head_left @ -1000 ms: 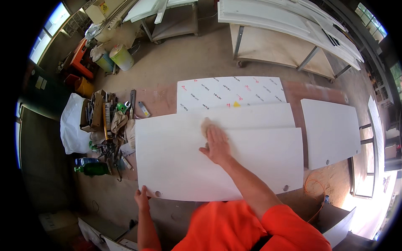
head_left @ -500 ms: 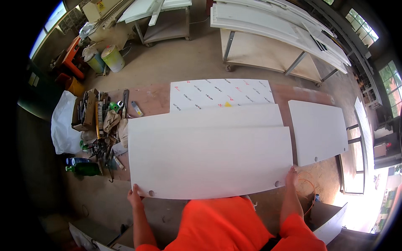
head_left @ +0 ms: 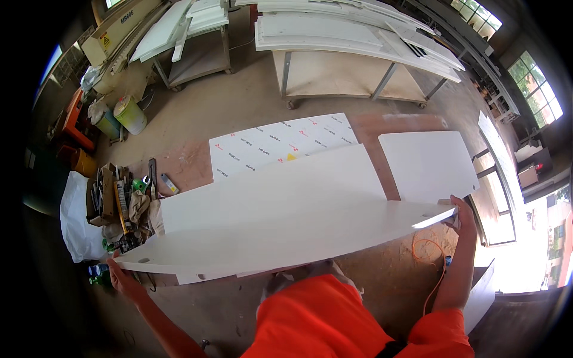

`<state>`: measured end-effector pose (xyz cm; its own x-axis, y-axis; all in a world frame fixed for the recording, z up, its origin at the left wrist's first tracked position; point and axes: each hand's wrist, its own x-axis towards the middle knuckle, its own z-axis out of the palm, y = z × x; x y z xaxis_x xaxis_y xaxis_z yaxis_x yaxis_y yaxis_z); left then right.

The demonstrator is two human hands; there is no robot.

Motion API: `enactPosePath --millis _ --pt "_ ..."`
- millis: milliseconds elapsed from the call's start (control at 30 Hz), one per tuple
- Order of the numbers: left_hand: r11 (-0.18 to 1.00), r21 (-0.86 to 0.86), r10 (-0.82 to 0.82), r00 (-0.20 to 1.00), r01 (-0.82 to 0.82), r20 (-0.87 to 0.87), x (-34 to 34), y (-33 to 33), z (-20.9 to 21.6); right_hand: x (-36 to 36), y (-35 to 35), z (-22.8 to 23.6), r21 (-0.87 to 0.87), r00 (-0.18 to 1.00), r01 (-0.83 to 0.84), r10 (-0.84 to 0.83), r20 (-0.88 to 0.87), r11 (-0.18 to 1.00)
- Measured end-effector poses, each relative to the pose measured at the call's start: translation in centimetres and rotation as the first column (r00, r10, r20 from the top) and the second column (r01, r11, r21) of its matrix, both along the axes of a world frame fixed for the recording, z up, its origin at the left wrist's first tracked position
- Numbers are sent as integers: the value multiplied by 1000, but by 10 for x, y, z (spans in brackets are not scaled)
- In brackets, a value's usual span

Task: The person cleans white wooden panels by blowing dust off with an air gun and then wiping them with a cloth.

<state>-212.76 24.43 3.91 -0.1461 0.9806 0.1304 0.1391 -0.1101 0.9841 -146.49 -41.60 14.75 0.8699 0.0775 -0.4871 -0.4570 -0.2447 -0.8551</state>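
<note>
A long white panel (head_left: 286,235) is raised toward me and tilted, gripped at both ends. My left hand (head_left: 124,281) closes on its left corner, beside a round hole. At the right corner my right hand (head_left: 461,216) wraps round the edge; some of its fingers are hidden beneath the panel. Under the raised panel another white panel (head_left: 274,179) lies on the brown workbench (head_left: 399,126). Beyond that one, a white sheet with a printed pattern (head_left: 262,143) shows its far part, with a small yellow patch. A separate white panel (head_left: 427,167) lies to the right.
Tools, a cardboard box (head_left: 102,197) and a white plastic bag (head_left: 80,218) crowd the bench's left end. An orange hose (head_left: 440,286) hangs near my right arm. Wheeled carts stacked with white boards (head_left: 334,30) stand behind, and two buckets (head_left: 130,114) stand at far left.
The upper panel has come up off the one below and tilted. My hands have moved farther apart in view, the right one higher. The view has turned somewhat.
</note>
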Motion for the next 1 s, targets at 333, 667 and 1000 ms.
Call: enactPosePath --millis 333,667,1000 --pt "938 -276 -132 953 209 274 162 90 -101 118 86 -196 -60 956 125 -104 273 990" --pt "807 -569 -229 972 158 -56 218 -35 -180 167 -19 -237 -457 983 165 -108 149 874" --pt "983 51 -54 540 178 -840 244 -92 -168 240 -32 -246 -574 853 467 -171 493 672"
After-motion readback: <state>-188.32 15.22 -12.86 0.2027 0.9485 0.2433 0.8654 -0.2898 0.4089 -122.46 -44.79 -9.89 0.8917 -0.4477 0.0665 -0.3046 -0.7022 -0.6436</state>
